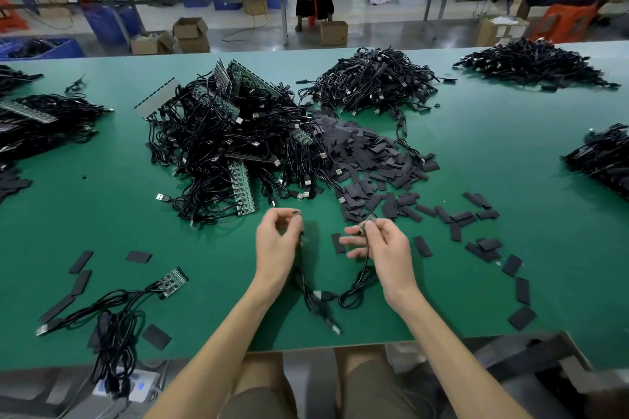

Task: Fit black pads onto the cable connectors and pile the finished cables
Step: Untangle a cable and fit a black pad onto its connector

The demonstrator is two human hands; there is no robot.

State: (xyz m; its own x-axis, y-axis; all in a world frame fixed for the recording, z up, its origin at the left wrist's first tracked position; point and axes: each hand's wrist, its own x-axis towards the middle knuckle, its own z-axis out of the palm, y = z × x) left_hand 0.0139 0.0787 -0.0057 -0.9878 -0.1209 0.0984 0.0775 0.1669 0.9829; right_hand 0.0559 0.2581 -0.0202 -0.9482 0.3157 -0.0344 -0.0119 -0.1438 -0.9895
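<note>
right-hand connector (369,218) is pinched between thumb and index tip of the right hand (384,248) and pokes out above the fingertips. its long axis runs up and away toward the far edge of the table (469,296), tilted a bit right. the other three fingers (352,241) of that hand are loose and spread, pointing left, holding nothing. right cable (363,269) drops from under the pinch toward the near edge and ends in a loop lying on the table.

left-hand connector (296,213) is pinched at the tips of the curled thumb and index of the left hand (276,241), just showing on their right side. too small to tell which way it points. left cable (304,282) falls behind that palm, blurred, toward the near edge. a blurred usb plug (335,328) lies close to that edge.

both hands are raised above the table, apart, near the middle of the near edge. a single pad (338,243) lies flat between them, long axis near-to-far.

pad heap (367,153) sits mid-table beyond the right hand, thinning toward the right edge. tangled cable pile (231,139) with green boards lies beyond the left hand, touching the heap. far pile (371,85) is by the far edge. small bundle (112,313) at the near left corner hangs over the edge.
</note>
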